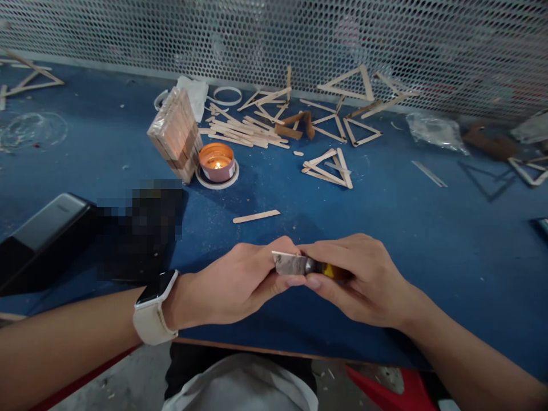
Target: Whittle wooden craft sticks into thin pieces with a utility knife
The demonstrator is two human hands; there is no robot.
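Note:
My right hand (359, 274) is wrapped round the dark and yellow handle of a metal-bladed tool (291, 264), whose flat grey blade points left. Beside the blade, my left hand (244, 279) has its fingers pressed together near the tool's neck; what they hold, if anything, is hidden. A single wooden stick (257, 216) with one slanted end lies on the blue table just beyond my hands. Farther off, a lit candle in a tin (217, 164) stands on a round lid, next to a wrapped bundle of sticks (175, 134).
Loose sticks (244, 132) and several stick triangles (327, 168) lie across the back of the blue table (428, 240), before a perforated metal screen (274, 45). Clear plastic wrapping (434, 131) is at the right. A dark device (51, 228) stands at the left.

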